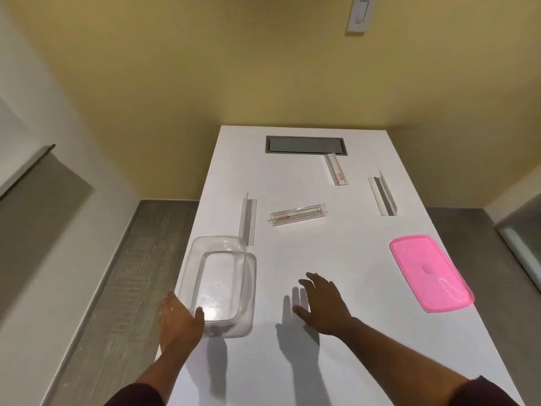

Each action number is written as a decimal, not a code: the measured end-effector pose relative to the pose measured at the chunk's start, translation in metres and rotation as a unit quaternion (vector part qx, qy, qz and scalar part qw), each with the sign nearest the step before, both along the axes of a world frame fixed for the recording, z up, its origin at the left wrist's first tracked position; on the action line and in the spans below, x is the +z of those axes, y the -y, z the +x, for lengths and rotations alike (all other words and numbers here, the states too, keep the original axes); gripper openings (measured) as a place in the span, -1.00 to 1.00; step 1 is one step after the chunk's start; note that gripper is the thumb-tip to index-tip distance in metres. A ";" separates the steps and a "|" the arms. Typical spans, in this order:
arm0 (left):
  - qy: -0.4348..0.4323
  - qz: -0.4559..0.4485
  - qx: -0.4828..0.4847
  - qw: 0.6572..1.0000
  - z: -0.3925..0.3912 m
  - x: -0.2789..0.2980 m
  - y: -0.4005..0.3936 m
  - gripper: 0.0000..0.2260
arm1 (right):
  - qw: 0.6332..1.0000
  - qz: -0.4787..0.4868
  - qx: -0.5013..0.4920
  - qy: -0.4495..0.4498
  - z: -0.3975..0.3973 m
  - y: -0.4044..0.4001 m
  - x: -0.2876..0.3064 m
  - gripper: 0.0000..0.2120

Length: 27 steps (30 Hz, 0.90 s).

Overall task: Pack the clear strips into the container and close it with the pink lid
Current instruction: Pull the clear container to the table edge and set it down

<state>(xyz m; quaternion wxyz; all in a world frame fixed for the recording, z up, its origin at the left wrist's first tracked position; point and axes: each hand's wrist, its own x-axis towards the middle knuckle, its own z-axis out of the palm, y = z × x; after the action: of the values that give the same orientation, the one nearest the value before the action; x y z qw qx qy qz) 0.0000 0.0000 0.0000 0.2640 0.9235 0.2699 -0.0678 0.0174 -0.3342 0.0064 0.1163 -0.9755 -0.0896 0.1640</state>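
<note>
A clear rectangular container [222, 247] stands empty near the table's left edge. My left hand [178, 320] grips its near left corner, thumb over the rim. My right hand [320, 303] hovers open above the table, to the right of the container, fingers spread. Several clear strips lie farther out: one [248, 219] just behind the container, one [297, 214] in the middle with a red label, one [336, 169] near the grey panel, one [383, 197] to the right. The pink lid [430, 272] lies flat at the right edge.
The white table [336, 361] runs away from me to a yellow wall. A grey recessed panel [306, 145] sits in its far end. Grey floor lies on both sides of the table, close to the container and the lid.
</note>
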 end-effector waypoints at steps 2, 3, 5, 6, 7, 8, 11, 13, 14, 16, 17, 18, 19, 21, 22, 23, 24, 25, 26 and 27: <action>-0.007 -0.057 0.041 0.998 0.001 -0.002 -0.005 -0.24 | 0.998 0.049 -0.002 -0.034 0.003 -0.014 -0.003 -0.30; -0.013 -0.080 0.059 0.995 0.000 -0.006 -0.007 -0.24 | 0.996 0.071 -0.008 -0.056 0.004 -0.021 -0.005 -0.31; -0.035 -0.121 0.099 0.987 0.001 -0.013 -0.011 -0.29 | 0.988 0.107 -0.035 -0.105 0.009 -0.037 -0.007 -0.33; -0.047 -0.139 0.117 0.982 0.001 -0.016 -0.012 -0.36 | 0.983 0.122 -0.051 -0.124 0.011 -0.045 -0.007 -0.35; -0.049 -0.160 0.135 0.977 0.003 -0.018 -0.014 -0.44 | 0.980 0.136 -0.061 -0.136 0.014 -0.053 -0.010 -0.35; -0.047 -0.186 0.156 0.969 0.004 -0.018 -0.015 -0.51 | 0.977 0.144 -0.064 -0.142 0.017 -0.061 -0.010 -0.36; -0.037 -0.254 0.204 0.945 0.008 -0.020 -0.021 -0.63 | 0.973 0.170 -0.073 -0.141 0.025 -0.084 -0.015 -0.33; -0.020 -0.260 0.204 0.943 0.009 -0.019 -0.025 -0.69 | 0.965 0.203 -0.098 -0.134 0.030 -0.098 -0.014 -0.29; -0.013 -0.254 0.192 0.948 0.010 -0.017 -0.027 -0.72 | 0.960 0.223 -0.118 -0.124 0.032 -0.102 -0.013 -0.26; -0.001 -0.243 0.155 0.958 0.011 -0.013 -0.030 -0.76 | 0.942 0.273 -0.173 -0.092 0.035 -0.106 -0.009 -0.21; 0.002 -0.241 0.137 0.961 0.011 -0.011 -0.031 -0.76 | 0.932 0.292 -0.202 -0.074 0.037 -0.105 -0.007 -0.18; 0.005 -0.239 0.118 0.964 0.010 -0.008 -0.031 -0.75 | 0.925 0.300 -0.225 -0.060 0.038 -0.103 -0.004 -0.17; 0.007 -0.240 0.099 0.966 0.010 -0.006 -0.030 -0.73 | 0.922 0.301 -0.239 -0.048 0.039 -0.098 -0.002 -0.18; 0.012 -0.242 0.059 0.968 0.009 -0.001 -0.025 -0.67 | 0.922 0.293 -0.250 -0.028 0.037 -0.085 0.002 -0.24; 0.013 -0.243 0.035 0.969 0.009 0.002 -0.020 -0.65 | 0.923 0.288 -0.254 -0.017 0.034 -0.076 0.005 -0.30; 0.013 -0.244 0.010 0.970 0.009 0.004 -0.014 -0.64 | 0.926 0.280 -0.254 -0.005 0.030 -0.066 0.006 -0.39; 0.013 -0.246 -0.014 0.969 0.009 0.007 -0.007 -0.64 | 0.931 0.265 -0.251 0.009 0.025 -0.055 0.008 -0.50; 0.014 -0.250 -0.035 0.968 0.009 0.010 0.002 -0.64 | 0.937 0.248 -0.244 0.023 0.018 -0.042 0.008 -0.62; 0.018 -0.254 -0.049 0.966 0.010 0.012 0.011 -0.66 | 0.941 0.233 -0.244 0.032 0.012 -0.030 0.009 -0.74; 0.025 -0.262 -0.060 0.963 0.010 0.014 0.021 -0.70 | 0.939 0.228 -0.256 0.034 0.005 -0.016 0.009 -0.83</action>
<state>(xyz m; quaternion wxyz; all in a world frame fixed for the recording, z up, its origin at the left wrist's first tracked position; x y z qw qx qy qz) 0.0099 -0.0211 0.0144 0.4984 0.8382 0.1800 -0.1287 0.0226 -0.3185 0.0158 0.3707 -0.9176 0.1245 0.0710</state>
